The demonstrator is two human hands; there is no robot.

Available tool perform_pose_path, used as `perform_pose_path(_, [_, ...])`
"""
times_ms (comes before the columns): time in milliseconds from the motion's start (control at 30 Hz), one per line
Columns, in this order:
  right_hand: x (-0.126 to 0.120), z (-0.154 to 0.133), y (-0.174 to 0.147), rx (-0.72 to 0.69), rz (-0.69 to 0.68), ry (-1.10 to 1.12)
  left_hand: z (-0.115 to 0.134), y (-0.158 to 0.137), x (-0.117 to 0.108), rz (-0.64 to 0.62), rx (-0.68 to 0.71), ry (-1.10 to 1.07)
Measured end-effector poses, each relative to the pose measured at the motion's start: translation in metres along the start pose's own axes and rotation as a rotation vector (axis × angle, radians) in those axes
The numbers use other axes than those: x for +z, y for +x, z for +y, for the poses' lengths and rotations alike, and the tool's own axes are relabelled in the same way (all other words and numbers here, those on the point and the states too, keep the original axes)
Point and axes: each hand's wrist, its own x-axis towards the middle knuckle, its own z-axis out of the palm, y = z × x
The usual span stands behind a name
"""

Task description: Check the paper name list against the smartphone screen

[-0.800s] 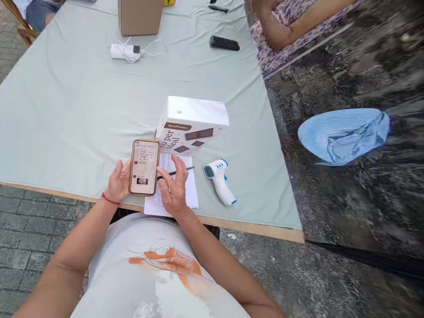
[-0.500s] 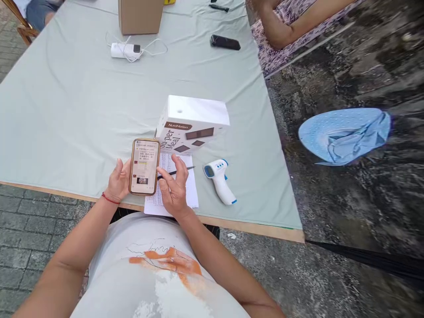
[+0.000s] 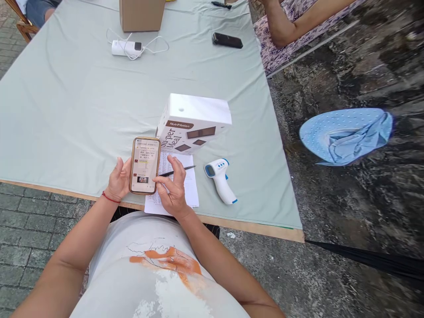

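A smartphone in a gold-edged case is held upright in my left hand, whose fingers are closed around its left side and back. Its lit screen shows lines of text and a small picture. My right hand has its fingers apart, with the index fingertip at the lower right of the screen. Beneath that hand lie printed sheets of paper and a black pen, partly covered by the fingers. Just behind the phone stands a white NutriMotion Super Meal box.
A white and blue infrared thermometer lies right of the papers. Farther off are a white device with a cable, a black object and a cardboard box. A person's arm shows at upper right; a blue hat lies beyond the table.
My right index finger has moved down and left, from the phone's right edge onto the lower part of its screen. The view has shifted slightly.
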Motion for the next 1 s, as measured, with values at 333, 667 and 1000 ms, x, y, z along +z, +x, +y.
perform_pose_path(333, [0.0006, -0.0014, 0.0010, -0.001, -0.031, 0.003, -0.0004, -0.0003, -0.0004, 0.026, -0.002, 0.011])
perform_pose_path(667, [0.0036, 0.0024, -0.0012, 0.032, -0.034, -0.034, 0.0003, -0.0009, 0.0019, 0.040, -0.013, -0.006])
perform_pose_path(1000, [0.0063, 0.0033, -0.0010, 0.060, 0.001, -0.051, -0.0010, 0.0003, -0.0006, 0.023, -0.011, -0.019])
